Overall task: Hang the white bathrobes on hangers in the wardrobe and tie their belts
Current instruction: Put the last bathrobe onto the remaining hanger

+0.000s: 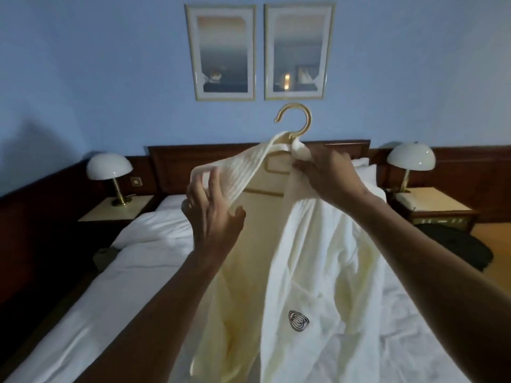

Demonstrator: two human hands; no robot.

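Hands raised above the bed [132, 261], the left hand [214, 208] grips the ribbed collar of the white bathrobe [318, 258] and the right hand [329, 172] pinches its cloth at the neck of the hanger [308, 121], seemingly holding both up so the shoulders seat evenly.

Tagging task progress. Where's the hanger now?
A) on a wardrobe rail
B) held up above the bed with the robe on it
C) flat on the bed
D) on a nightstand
B: the hanger hooks on nothing; the left hand and right hand hold it and the bathrobe up over the bed.
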